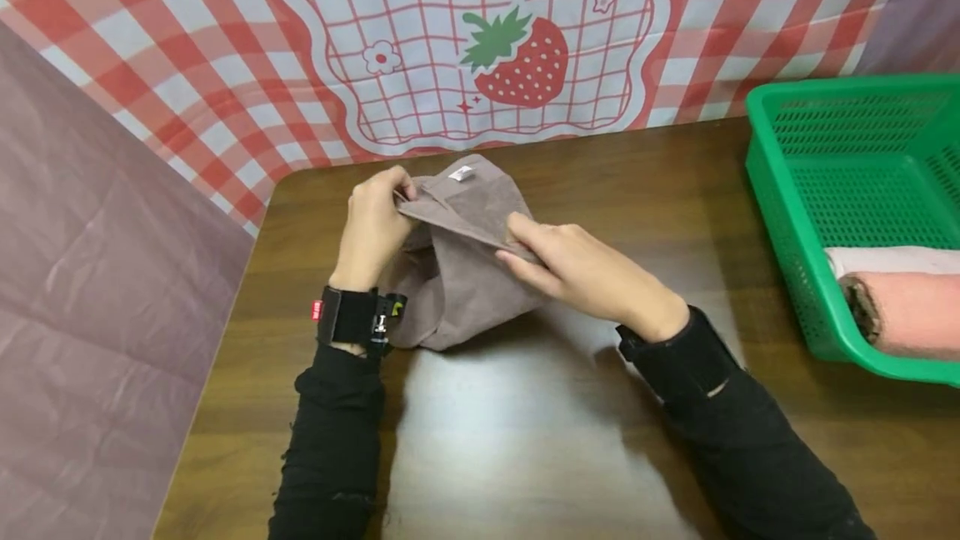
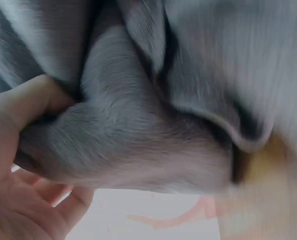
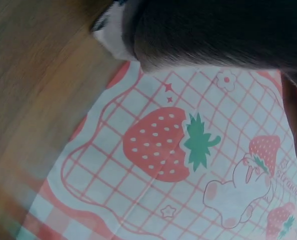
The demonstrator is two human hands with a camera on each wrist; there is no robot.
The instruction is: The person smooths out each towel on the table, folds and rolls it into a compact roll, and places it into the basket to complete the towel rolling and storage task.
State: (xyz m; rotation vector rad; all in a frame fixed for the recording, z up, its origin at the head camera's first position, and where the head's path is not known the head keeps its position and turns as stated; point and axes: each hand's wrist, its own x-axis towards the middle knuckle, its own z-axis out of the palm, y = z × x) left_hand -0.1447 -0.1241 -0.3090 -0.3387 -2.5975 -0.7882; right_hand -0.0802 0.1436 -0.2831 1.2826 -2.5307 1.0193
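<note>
A grey-brown towel (image 1: 487, 282) hangs in loose folds above the wooden table, a small white label (image 1: 461, 173) on its upper part. My left hand (image 1: 375, 219) pinches its edge at the upper left. On the right, my right hand (image 1: 592, 269) grips the same edge between thumb and fingers. Close up in the left wrist view, the thumb presses into the folded towel (image 2: 138, 110), with the other fingers underneath. In the right wrist view the towel (image 3: 203, 35) looks dark along the top, and only part of a hand shows at the right edge.
A green plastic basket (image 1: 795, 273) stands at the right of the wooden table (image 1: 300, 415), holding a rolled pink towel (image 1: 922, 315) and a whitish one (image 1: 892, 258). Behind the table hangs a red-and-white checked cloth (image 1: 255, 57) with a strawberry print.
</note>
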